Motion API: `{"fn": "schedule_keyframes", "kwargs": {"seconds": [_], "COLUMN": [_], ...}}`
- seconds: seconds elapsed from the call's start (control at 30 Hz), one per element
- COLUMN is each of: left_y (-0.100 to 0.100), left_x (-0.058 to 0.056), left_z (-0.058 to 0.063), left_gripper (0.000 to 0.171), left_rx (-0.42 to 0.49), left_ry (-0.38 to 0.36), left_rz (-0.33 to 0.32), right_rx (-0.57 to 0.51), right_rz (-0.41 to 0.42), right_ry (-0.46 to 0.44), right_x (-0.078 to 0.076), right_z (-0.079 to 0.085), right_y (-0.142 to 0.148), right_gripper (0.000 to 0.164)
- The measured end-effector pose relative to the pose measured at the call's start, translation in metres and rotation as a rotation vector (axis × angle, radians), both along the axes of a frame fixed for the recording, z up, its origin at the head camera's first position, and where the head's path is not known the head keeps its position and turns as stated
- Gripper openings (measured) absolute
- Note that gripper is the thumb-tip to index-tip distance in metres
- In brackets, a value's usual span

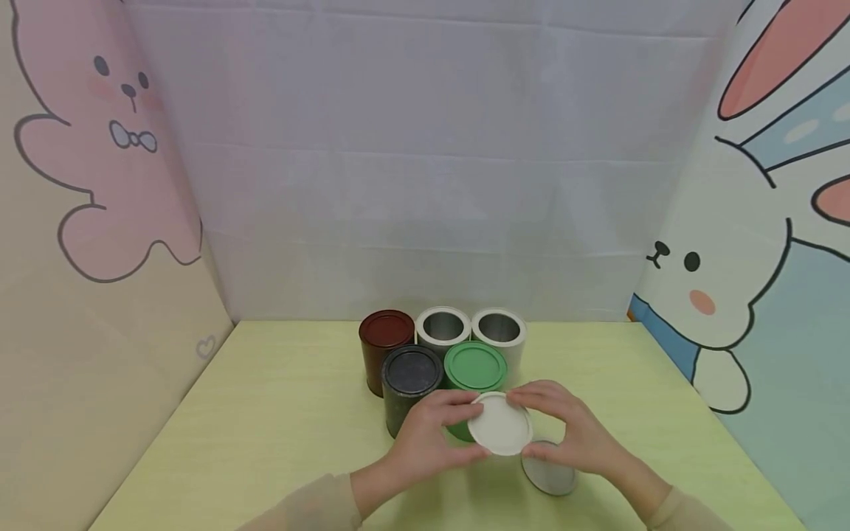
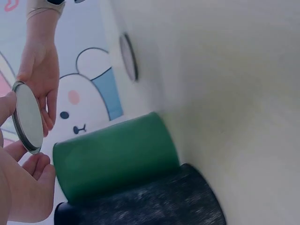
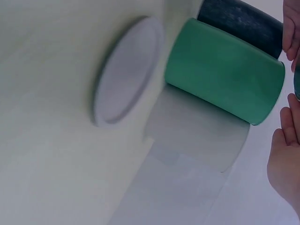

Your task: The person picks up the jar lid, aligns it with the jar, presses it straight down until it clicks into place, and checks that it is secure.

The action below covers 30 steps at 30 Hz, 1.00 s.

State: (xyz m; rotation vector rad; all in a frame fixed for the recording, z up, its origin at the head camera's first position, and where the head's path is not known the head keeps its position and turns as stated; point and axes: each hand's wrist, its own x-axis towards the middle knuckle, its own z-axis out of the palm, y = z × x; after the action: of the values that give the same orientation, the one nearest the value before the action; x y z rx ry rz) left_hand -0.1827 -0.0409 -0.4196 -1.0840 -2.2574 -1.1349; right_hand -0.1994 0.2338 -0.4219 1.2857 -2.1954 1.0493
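Observation:
Between both hands is a round white lid (image 1: 501, 424), its face tilted up in the head view. My left hand (image 1: 428, 435) holds its left edge, fingers above and thumb below. At its right edge, my right hand (image 1: 574, 428) grips it the same way. From the left wrist the held lid (image 2: 29, 117) shows a metallic rim and underside. A second lid (image 1: 550, 476), greyish and round, lies flat on the table below my right hand. Just behind the hands stands a green can (image 1: 475, 366), its top closed by a green lid.
Left of the green can is a black lidded can (image 1: 412, 372). Behind it stands a dark red lidded can (image 1: 387, 332). Two white cans, a middle one (image 1: 438, 347) and a right one (image 1: 515, 358), have open tops. All stand close together on the pale yellow table (image 1: 279, 413).

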Motion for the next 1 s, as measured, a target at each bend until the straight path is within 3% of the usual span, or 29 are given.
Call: {"fn": "schedule_keyframes", "kwargs": {"seconds": [0.47, 0.63, 1.0], "left_y": [-0.017, -0.025, -0.043], "left_x": [-0.019, -0.03, -0.054], "left_z": [0.037, 0.044, 0.056], "left_gripper": [0.056, 0.056, 0.053], "left_rx": [0.034, 0.041, 0.06], "left_ry": [-0.016, -0.028, -0.049], "left_rz": [0.04, 0.054, 0.087], "right_rx": [-0.033, -0.051, -0.055], "right_rz": [-0.001, -0.001, -0.088], "right_ry": [0.022, 0.067, 0.046], "right_x": [-0.025, -0.035, -0.055], "right_z": [0.034, 0.04, 0.049], "right_y": [-0.021, -0.032, -0.055], "right_gripper": [0.063, 0.063, 0.058]}}
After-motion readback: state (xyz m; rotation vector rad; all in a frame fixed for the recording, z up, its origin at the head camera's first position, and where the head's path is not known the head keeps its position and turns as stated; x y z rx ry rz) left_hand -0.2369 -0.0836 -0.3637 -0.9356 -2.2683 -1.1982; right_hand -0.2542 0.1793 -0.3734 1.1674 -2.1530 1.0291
